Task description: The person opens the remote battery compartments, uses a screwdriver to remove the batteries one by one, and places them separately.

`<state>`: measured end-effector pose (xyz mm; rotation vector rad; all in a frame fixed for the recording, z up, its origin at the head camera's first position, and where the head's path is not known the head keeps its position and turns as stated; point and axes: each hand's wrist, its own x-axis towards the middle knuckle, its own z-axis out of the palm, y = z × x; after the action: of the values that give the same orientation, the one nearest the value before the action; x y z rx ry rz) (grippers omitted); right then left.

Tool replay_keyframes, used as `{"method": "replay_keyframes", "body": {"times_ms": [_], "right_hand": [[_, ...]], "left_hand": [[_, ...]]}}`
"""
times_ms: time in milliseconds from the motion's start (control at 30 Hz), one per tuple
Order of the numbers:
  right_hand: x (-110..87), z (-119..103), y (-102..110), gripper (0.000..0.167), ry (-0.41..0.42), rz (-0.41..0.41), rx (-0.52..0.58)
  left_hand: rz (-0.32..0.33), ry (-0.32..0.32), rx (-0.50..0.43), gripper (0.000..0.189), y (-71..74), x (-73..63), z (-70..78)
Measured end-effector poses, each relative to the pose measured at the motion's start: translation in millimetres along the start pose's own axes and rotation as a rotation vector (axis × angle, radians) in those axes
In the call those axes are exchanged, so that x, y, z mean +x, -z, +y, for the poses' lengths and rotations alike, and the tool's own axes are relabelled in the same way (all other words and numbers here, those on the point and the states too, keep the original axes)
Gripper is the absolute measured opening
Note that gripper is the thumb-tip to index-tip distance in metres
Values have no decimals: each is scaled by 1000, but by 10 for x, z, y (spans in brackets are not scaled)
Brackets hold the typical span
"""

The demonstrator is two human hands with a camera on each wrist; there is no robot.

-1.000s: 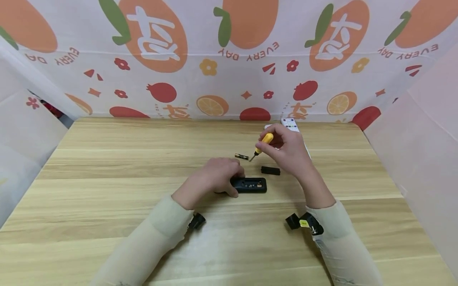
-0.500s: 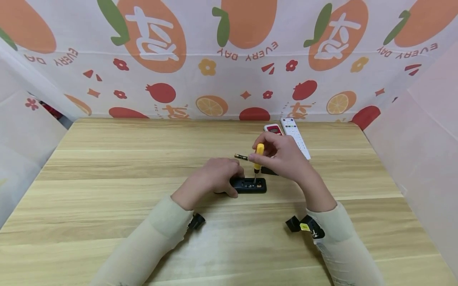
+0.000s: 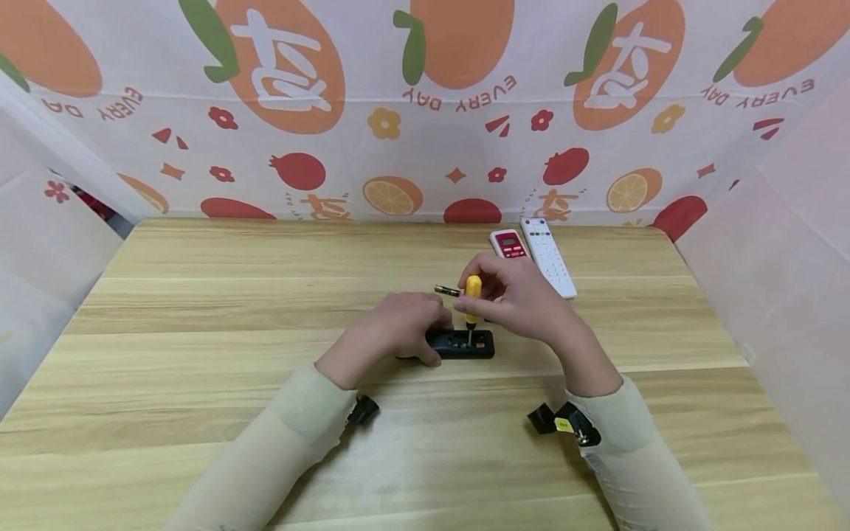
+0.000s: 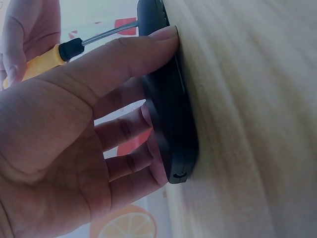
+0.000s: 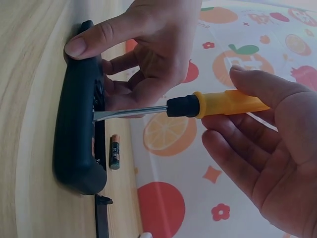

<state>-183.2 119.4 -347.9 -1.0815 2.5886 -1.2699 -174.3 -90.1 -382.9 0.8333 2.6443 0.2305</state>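
Observation:
On the table lies a black remote control [image 3: 453,353], back side up with its battery compartment uncovered. My left hand [image 3: 401,324] grips its left part, the thumb on the near long side and the fingers on the far one. A flat-bladed screwdriver [image 5: 230,103] with a yellow handle is pinched between the thumb and fingers of my right hand [image 3: 521,299]. It stands nearly upright in the head view, its tip inside the compartment. Another battery shows at the compartment's right end. A loose battery [image 5: 115,152] lies on the table beyond the remote.
The black battery cover [image 5: 102,218] lies by the remote, mostly hidden by my right hand in the head view. Farther back are a white remote control [image 3: 548,258] and a red-and-white remote [image 3: 510,243]. A fruit-print cloth [image 3: 412,147] hangs behind the table.
My right hand brought the screwdriver down from beside the loose battery into the remote's compartment, then slightly left, with the handle now more upright. My left hand has stayed on the remote control.

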Motion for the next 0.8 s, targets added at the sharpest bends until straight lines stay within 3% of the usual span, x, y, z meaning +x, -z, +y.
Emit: {"method": "replay_keyframes", "body": {"times_ms": [467,800], "right_hand": [[-28,-77,-4,21,-15,-112,-39],[-60,-189,10,22,73,-209,-73]], "left_hand": [[7,5,-1,34,-3,2,8],[30,-33,16,29,-4,7,-12]]}}
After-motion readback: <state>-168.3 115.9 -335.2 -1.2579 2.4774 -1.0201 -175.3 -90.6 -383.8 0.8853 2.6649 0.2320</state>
